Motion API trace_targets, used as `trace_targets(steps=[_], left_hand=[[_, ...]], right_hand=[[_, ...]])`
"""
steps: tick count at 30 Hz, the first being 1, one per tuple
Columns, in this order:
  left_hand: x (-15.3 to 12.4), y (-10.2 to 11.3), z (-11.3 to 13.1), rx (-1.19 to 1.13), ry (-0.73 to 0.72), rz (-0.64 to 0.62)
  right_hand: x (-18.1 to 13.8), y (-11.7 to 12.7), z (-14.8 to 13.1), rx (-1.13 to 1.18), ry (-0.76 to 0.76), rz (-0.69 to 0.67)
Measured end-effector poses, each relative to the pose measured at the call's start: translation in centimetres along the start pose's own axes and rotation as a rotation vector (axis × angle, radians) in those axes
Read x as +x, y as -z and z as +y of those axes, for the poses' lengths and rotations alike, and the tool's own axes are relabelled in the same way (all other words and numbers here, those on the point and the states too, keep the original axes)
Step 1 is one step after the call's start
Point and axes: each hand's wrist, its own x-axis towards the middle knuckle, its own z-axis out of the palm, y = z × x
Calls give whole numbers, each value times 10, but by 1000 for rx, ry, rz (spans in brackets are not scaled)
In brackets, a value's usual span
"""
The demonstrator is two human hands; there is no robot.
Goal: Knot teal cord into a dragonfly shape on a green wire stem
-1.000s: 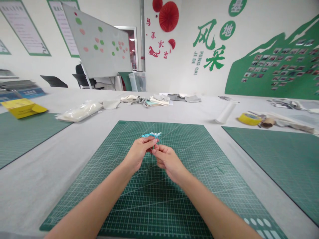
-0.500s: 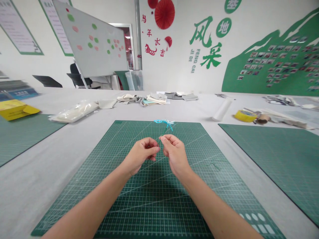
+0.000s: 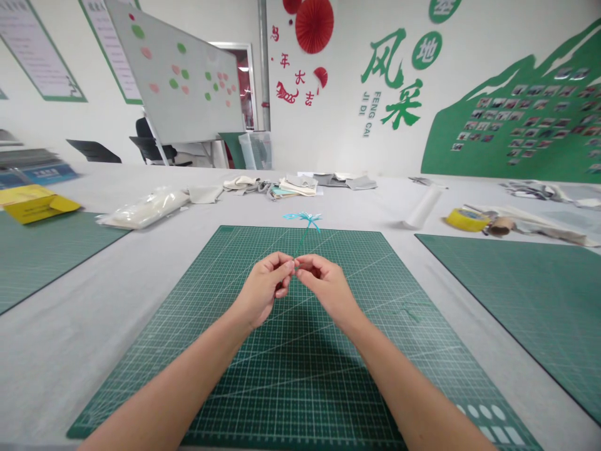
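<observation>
A light-blue craft flower point(image 3: 307, 219) with thin, spread petals stands up on a slim green stem point(image 3: 302, 241). The stem leans slightly to the right as it rises. Low on it, the thumb and fingers of my left hand point(image 3: 263, 288) are pinched together. My right hand point(image 3: 327, 282) is closed at the same spot, its fingertips meeting the left ones. Fingers hide the stem's lower end. Both hands are above a green cutting mat point(image 3: 282, 388) with a white grid. Thin green pieces point(image 3: 413, 311) lie on the mat to the right.
More cutting mats lie at left point(image 3: 42, 257) and right point(image 3: 530, 282). Along the back are a yellow box point(image 3: 37, 203), a plastic-wrapped packet point(image 3: 145, 210), fabric scraps point(image 3: 300, 185), a white roll point(image 3: 422, 207) and a yellow tape roll point(image 3: 466, 219).
The flower has risen and shifted slightly left, its stem now more upright. My left fingers have closed in on the stem beside my right, so the hands now touch.
</observation>
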Motion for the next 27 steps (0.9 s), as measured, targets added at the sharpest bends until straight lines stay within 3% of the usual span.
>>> trace_targets(steps=[27], left_hand=[[-1,5,3,-147,-37,-44]], right_hand=[[3,11,-2,-114,-29,98]])
